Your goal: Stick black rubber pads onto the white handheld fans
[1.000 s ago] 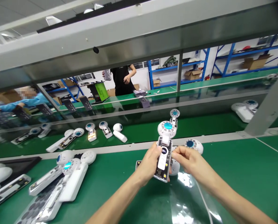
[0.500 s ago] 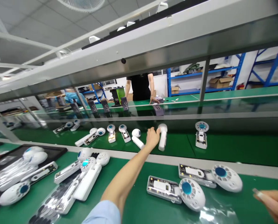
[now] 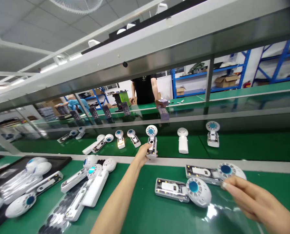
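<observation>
My left hand [image 3: 143,154] reaches forward to the conveyor, its fingers closed around the handle of a white folding handheld fan [image 3: 151,131]. That fan's blue round centre faces me. My right hand [image 3: 259,203] is pinched at the right, its fingertips beside the head of a fan [image 3: 236,171] lying on the bench. Whatever lies between those fingertips is too small to make out. Next to it, a second fan [image 3: 200,191] with a clear handle lies on the green bench, near a clear plastic sheet [image 3: 218,216].
Several fans, including a face-down one [image 3: 183,143], lie along the green conveyor [image 3: 254,143]. At left are more fans [image 3: 96,188], a bag of dark discs [image 3: 56,217] and a black tray [image 3: 62,159]. A person [image 3: 144,91] stands across the line near dark boxes [image 3: 163,112].
My left hand has moved left and nearer, and now holds a fan upright. My right hand has come inward to the fan head, where its small piece no longer shows clearly.
</observation>
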A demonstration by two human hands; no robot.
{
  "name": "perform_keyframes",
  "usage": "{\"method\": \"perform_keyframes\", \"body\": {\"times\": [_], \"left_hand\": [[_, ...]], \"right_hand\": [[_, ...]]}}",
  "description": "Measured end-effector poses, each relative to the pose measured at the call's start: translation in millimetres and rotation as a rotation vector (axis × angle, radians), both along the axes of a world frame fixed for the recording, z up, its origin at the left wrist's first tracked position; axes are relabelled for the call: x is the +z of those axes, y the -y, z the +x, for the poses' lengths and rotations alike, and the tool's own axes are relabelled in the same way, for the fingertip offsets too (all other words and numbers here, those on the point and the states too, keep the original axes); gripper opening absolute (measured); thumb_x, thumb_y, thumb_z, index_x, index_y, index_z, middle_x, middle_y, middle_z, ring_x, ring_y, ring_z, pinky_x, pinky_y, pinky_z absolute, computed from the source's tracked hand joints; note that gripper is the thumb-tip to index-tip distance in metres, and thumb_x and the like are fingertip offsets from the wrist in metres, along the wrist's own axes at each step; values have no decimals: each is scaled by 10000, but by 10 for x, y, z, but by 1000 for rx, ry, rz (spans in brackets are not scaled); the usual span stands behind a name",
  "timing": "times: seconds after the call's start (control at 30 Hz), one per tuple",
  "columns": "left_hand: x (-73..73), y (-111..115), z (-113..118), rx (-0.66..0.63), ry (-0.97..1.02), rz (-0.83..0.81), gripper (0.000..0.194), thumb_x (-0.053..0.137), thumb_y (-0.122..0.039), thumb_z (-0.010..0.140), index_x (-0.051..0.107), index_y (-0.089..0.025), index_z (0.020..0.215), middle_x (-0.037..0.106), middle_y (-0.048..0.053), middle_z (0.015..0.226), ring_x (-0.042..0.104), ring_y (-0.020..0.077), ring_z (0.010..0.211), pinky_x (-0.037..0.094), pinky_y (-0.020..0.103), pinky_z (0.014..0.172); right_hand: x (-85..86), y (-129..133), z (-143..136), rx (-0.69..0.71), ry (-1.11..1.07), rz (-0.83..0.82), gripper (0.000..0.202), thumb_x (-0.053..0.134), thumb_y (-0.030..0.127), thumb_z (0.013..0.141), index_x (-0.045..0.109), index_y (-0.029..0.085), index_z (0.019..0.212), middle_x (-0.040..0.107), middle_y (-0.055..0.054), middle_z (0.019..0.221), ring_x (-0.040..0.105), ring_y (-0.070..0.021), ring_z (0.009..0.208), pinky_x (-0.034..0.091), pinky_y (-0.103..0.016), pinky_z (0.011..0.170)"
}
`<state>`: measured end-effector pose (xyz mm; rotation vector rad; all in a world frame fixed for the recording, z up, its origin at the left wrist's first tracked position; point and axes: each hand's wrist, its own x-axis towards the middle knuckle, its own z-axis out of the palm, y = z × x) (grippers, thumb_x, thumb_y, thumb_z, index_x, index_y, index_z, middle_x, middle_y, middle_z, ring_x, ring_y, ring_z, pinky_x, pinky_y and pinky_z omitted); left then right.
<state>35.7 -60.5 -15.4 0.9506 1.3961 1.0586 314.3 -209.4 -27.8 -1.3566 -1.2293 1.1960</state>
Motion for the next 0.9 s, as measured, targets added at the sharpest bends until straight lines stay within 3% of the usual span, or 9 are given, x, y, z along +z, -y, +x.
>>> {"method": "perform_keyframes", "body": {"times": [0.13,0.27,0.37,0.7,0.9], "left_hand": [[132,436,304,-172,225,39,138,400,-213,794,454,-151,905,586,32,723,600,152,583,511,288,492],[213,829,560,-327,357,32,230,464,-265,693,455,-153,894,615,52,734,589,162,513,468,252,380],[240,1005,652,-432,412,23,282,485,-292,678,452,-144,916,611,36,637,552,148,405,434,234,342],[326,1153,663,-538,345,73,389,586,-362,700,423,-141,976,589,13,575,523,109,398,455,206,376],[445,1233,744,-459,-4,180,491,542,-119,658,397,-184,1123,563,-38,625,527,96,445,471,205,433]], "right_hand": [[345,-79,-341,86,-22,51,447,584,626,692,477,197,623,193,94,501,138,-87,441,106,-230,417],[401,-181,-567,114,-86,62,369,577,542,717,456,200,650,217,101,491,155,-82,432,108,-220,409],[390,-209,-642,136,-124,69,351,583,523,710,459,198,660,231,103,483,149,-76,418,101,-219,401],[444,-160,-615,167,-159,13,351,602,494,695,431,195,625,259,102,476,155,-69,414,92,-222,402],[399,-193,-608,136,-3,53,290,573,435,702,454,194,591,308,71,490,207,-87,425,127,-231,406]]}}
